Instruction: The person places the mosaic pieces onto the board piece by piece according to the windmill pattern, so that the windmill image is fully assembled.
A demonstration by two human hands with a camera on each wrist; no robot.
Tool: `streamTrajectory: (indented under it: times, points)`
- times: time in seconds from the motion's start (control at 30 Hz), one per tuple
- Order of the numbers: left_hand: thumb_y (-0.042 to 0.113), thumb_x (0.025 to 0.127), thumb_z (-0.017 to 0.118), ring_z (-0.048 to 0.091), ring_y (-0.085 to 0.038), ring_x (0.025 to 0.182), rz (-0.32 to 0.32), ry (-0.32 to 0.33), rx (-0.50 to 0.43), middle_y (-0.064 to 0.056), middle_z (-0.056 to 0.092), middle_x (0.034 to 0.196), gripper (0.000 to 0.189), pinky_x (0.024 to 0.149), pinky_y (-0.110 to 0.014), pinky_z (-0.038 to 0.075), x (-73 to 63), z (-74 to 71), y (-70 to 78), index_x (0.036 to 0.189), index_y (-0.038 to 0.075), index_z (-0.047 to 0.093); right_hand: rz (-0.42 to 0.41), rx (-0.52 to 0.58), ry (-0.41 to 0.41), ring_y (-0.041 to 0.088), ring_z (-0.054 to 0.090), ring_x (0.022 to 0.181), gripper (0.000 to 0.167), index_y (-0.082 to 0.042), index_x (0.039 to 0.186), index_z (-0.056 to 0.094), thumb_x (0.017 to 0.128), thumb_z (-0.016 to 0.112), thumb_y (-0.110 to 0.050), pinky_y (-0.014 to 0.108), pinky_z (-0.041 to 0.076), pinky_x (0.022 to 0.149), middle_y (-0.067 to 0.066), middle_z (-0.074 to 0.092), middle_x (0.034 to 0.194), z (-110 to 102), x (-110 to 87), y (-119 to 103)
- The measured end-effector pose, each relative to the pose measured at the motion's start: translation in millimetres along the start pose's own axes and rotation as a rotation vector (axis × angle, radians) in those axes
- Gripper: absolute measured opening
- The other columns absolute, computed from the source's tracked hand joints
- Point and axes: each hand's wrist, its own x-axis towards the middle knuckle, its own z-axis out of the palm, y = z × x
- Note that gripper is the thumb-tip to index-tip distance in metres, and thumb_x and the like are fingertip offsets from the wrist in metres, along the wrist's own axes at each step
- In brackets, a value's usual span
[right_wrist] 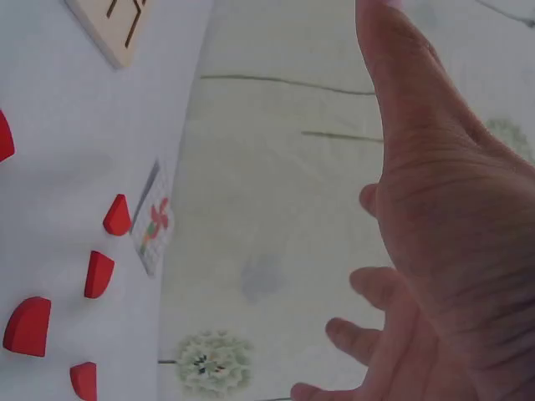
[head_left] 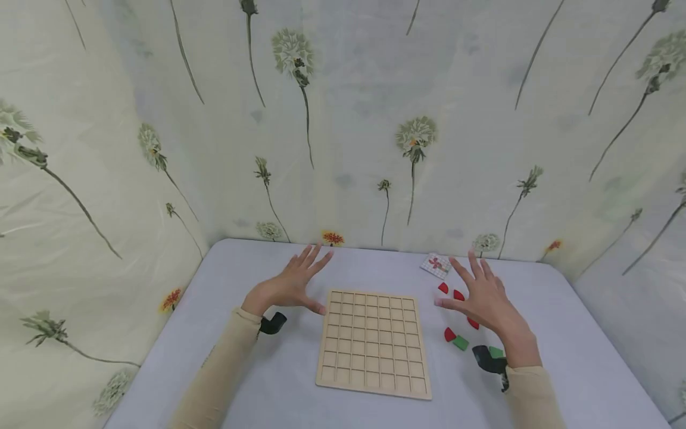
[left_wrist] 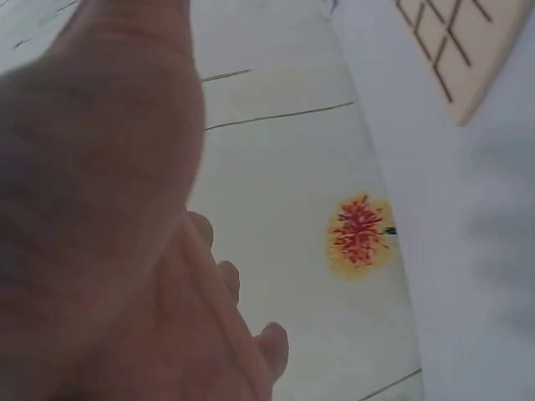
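Note:
A square wooden grid board (head_left: 373, 344) lies on the table between the two hands. My left hand (head_left: 289, 286) hovers by its upper left corner, fingers spread and holding nothing. To the right of the board my right hand (head_left: 485, 298) is raised with fingers apart, also holding nothing. Beneath and beside that hand lie several red quarter-round pieces (head_left: 449, 335) and green pieces (head_left: 461, 342); the hand hides part of this group. In the right wrist view, red pieces (right_wrist: 28, 327) lie well below the palm.
A small card (head_left: 436, 266) with a red flower-like pattern on a grid lies near the table's back edge. The white table (head_left: 257, 381) is backed by a curtain (head_left: 343, 119) printed with dandelions. Each wrist wears a black camera mount (head_left: 274, 323).

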Motion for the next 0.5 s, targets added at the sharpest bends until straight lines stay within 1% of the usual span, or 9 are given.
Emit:
streamTrajectory:
  times: [0.1, 0.2, 0.37, 0.5]
  points:
    - [0.058, 0.071, 0.078, -0.016, -0.031, 0.149, 0.028, -0.039, 0.013, -0.005, -0.021, 0.161, 0.124, 0.118, -0.06, 0.0, -1.0, 6.9, -2.6, 0.156, 0.026, -0.007, -0.021, -0.015, -0.009, 0.053, 0.006, 0.143, 0.117, -0.023, 0.156, 0.015, 0.067, 0.064, -0.08, 0.077, 0.013, 0.104, 0.022, -0.001, 0.161, 2, -0.5, 4]
    - [0.058, 0.07, 0.079, -0.012, -0.035, 0.149, 0.037, -0.066, 0.038, -0.008, -0.017, 0.162, 0.125, 0.116, -0.063, 0.001, -3.5, 15.9, -4.2, 0.156, 0.024, -0.005, -0.032, -0.029, -0.024, 0.054, 0.015, 0.14, 0.118, -0.024, 0.155, 0.02, 0.063, 0.065, -0.081, 0.078, 0.019, 0.1, 0.022, 0.003, 0.161, 5, -2.3, 5]
    - [0.059, 0.067, 0.08, -0.013, -0.033, 0.15, 0.034, -0.128, 0.037, -0.006, -0.016, 0.162, 0.128, 0.116, -0.062, -0.001, -9.5, 32.8, -1.8, 0.156, 0.024, -0.004, -0.035, -0.037, -0.054, 0.056, 0.024, 0.135, 0.117, -0.021, 0.152, 0.029, 0.06, 0.066, -0.083, 0.077, 0.027, 0.096, 0.023, 0.013, 0.159, 13, -7.8, 11]
    - [0.063, 0.065, 0.079, -0.01, -0.033, 0.15, 0.04, -0.167, 0.045, -0.01, -0.011, 0.163, 0.13, 0.116, -0.063, 0.001, -13.5, 50.6, -1.3, 0.157, 0.021, -0.002, -0.041, -0.017, -0.078, 0.051, 0.034, 0.131, 0.11, -0.014, 0.147, 0.04, 0.061, 0.072, -0.076, 0.071, 0.039, 0.093, 0.024, 0.027, 0.153, 22, -14.7, 16]
